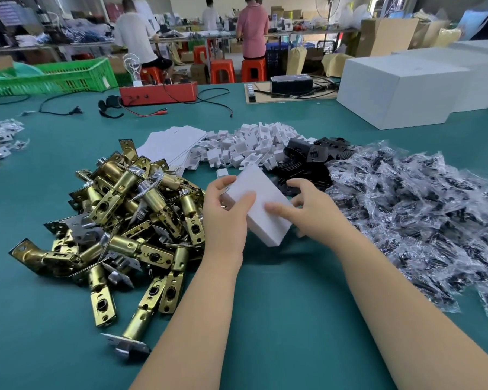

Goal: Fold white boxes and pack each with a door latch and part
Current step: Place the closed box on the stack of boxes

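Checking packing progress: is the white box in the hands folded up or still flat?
Folded up: the white box shows a top face and side walls, gripped by left hand and right hand.

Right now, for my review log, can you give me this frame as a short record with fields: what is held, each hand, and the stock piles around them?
held item: small white box, above the green table
left hand: fingers curled round the box's left side
right hand: fingers on its right side, thumb on top
left pile: brass door latches
right pile: clear bagged parts
behind the box: flat white blanks, white inserts, black plates
far right: large white cartons
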`<state>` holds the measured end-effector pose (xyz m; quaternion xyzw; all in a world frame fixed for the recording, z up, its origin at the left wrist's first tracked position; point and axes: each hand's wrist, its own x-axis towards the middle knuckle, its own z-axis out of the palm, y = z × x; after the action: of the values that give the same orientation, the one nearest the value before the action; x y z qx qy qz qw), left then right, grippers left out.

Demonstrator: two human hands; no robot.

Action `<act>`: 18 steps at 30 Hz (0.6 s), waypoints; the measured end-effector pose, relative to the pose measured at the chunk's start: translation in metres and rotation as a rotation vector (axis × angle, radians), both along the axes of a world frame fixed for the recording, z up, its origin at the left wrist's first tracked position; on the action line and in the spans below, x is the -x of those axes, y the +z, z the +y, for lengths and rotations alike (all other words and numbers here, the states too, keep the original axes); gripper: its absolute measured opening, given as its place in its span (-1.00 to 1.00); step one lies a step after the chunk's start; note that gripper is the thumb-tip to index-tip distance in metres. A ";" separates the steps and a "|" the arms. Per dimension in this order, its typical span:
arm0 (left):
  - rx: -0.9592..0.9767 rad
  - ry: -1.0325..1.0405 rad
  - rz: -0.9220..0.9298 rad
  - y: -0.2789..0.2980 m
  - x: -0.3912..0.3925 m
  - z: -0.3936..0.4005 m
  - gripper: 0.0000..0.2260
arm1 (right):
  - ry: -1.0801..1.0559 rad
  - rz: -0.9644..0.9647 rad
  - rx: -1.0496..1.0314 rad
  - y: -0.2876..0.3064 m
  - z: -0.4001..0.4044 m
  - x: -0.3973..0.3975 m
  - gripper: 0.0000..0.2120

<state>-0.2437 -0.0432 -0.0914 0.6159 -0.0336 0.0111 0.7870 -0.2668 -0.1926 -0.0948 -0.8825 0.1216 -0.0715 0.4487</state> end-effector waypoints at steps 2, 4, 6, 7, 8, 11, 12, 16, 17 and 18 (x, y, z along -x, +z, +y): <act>0.073 -0.026 0.055 0.000 0.001 -0.003 -0.73 | -0.122 0.035 -0.098 0.004 0.000 -0.001 -0.37; 0.077 -0.052 0.102 0.000 0.001 -0.007 -0.77 | -0.185 0.060 -0.190 0.011 -0.001 0.000 -0.56; -0.013 -0.040 0.142 -0.001 0.002 -0.008 -0.80 | -0.160 0.104 -0.142 0.017 -0.003 0.003 -0.76; -0.134 -0.019 0.127 -0.002 0.002 -0.008 -0.79 | -0.132 0.140 -0.065 0.019 -0.004 0.005 -0.83; -0.292 -0.011 0.094 -0.002 0.004 -0.009 -0.76 | -0.104 0.185 0.031 0.020 -0.005 0.007 -0.82; -0.737 -0.048 -0.025 -0.007 0.012 -0.012 -0.56 | -0.049 0.278 0.285 0.024 -0.005 0.012 -0.66; -0.855 -0.068 -0.062 -0.008 0.015 -0.012 -0.51 | -0.035 0.284 0.355 0.026 -0.005 0.013 -0.61; -1.135 -0.209 -0.131 -0.013 0.026 -0.013 -0.26 | 0.085 0.374 0.541 0.035 -0.004 0.019 -0.51; -1.190 -0.208 -0.160 -0.016 0.027 -0.014 -0.24 | 0.116 0.389 0.587 0.035 -0.003 0.021 -0.53; -1.243 -0.190 -0.199 -0.017 0.026 -0.015 -0.27 | 0.132 0.390 0.631 0.034 -0.001 0.021 -0.54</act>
<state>-0.2699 -0.0583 -0.1088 0.9481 -0.1613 -0.0231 0.2731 -0.2883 -0.1939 -0.0608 -0.9803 0.1196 0.0930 0.1267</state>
